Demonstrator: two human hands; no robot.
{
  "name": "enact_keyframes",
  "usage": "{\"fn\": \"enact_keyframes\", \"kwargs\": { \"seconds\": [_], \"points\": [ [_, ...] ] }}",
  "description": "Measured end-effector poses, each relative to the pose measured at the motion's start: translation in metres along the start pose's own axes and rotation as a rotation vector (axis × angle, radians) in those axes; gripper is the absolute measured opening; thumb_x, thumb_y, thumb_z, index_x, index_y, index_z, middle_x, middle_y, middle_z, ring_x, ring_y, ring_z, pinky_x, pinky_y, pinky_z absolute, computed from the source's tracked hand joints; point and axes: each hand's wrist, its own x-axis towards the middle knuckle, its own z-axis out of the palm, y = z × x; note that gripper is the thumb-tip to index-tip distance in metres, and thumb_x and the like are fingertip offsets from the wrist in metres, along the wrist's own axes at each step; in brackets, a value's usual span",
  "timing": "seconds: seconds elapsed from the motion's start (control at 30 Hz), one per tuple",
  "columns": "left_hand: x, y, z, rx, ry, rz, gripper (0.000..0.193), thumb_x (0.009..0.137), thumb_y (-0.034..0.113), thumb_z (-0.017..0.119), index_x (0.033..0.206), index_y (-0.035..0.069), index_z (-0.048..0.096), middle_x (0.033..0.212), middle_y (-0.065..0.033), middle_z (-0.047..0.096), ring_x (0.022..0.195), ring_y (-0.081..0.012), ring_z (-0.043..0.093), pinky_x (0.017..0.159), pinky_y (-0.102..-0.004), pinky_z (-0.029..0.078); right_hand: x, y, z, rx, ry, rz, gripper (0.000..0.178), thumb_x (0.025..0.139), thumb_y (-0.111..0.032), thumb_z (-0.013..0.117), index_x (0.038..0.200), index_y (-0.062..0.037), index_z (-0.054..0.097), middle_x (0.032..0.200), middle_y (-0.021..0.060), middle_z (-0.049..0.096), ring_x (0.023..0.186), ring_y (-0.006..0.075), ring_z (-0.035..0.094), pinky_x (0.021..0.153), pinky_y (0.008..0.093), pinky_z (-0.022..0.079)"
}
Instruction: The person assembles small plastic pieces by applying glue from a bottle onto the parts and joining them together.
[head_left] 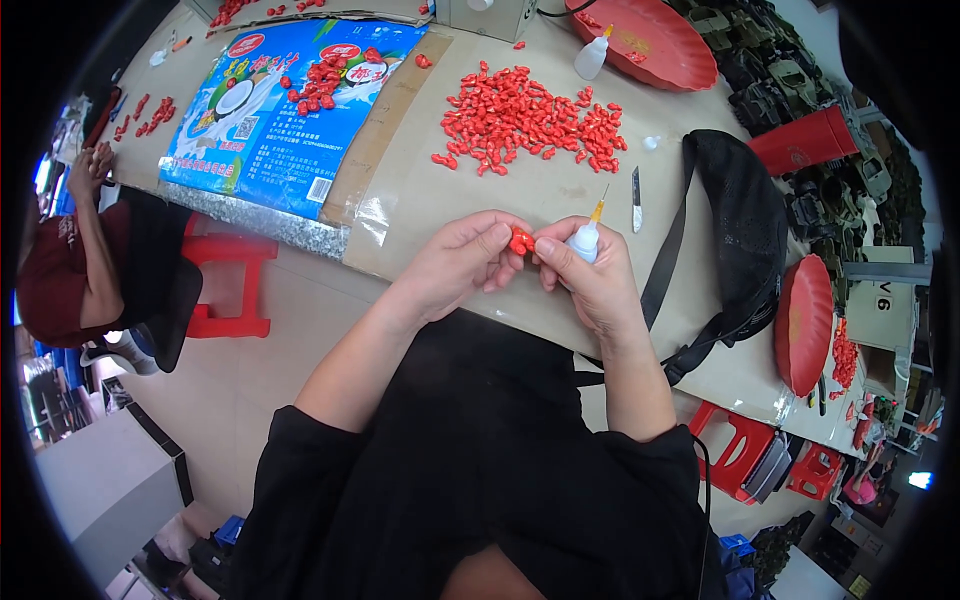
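Note:
Near the table's front edge, my left hand [465, 258] is closed, pinching a small glossy red knobbly piece [521, 241] between thumb and fingers. My right hand [598, 278] meets it there, thumb and forefinger at the piece's right side. That same hand also grips a small white needle-tip bottle [584, 243], its yellow-based needle pointing up and away from the red piece. Beyond my hands spreads a heap of similar red pieces [520, 115]. A small knife blade [636, 200] lies right of the bottle.
A second needle-tip bottle [591, 58] stands by a red scalloped tray [660, 45]. At the right lie a black bag [735, 220] and a red cylinder [805, 140]. Blue printed cardboard [270, 150] bears more red pieces. Another person [75, 260] sits at the left.

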Motion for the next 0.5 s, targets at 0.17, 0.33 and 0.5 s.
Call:
{"fn": "enact_keyframes", "kwargs": {
  "seconds": [0.17,0.33,0.5],
  "points": [
    [0.0001,-0.0008,-0.0004,0.008,0.001,0.006,0.026,0.091,0.021,0.035,0.102,0.002,0.049,0.076,-0.0025,0.050,0.063,-0.0085,0.046,0.053,-0.0195,0.035,-0.0010,-0.0007,0.0014,-0.013,0.021,0.017,0.012,0.076,-0.009,0.061,0.080,0.0009,0.056,0.067,0.0064,0.055,0.052,0.0094,0.049,0.047,0.0203,0.038],
    [0.0001,-0.0004,0.0009,0.021,0.017,0.006,0.027,0.091,0.023,0.036,0.102,0.002,0.050,0.076,-0.0020,0.050,0.063,-0.0085,0.045,0.052,-0.0196,0.034,-0.0013,-0.0019,0.0024,-0.032,0.035,0.027,0.012,0.076,-0.010,0.061,0.079,0.0005,0.055,0.066,0.0057,0.055,0.051,0.0094,0.049,0.046,0.0204,0.038],
    [0.0001,-0.0002,0.0016,0.033,0.023,0.013,0.026,0.090,0.022,0.036,0.101,0.002,0.050,0.075,-0.0012,0.049,0.063,-0.0075,0.045,0.052,-0.0189,0.034,-0.0008,-0.0003,0.0012,-0.028,0.033,0.015,0.012,0.076,-0.010,0.061,0.079,0.0006,0.056,0.066,0.0054,0.055,0.051,0.0091,0.049,0.047,0.0200,0.038]
  ]
}}
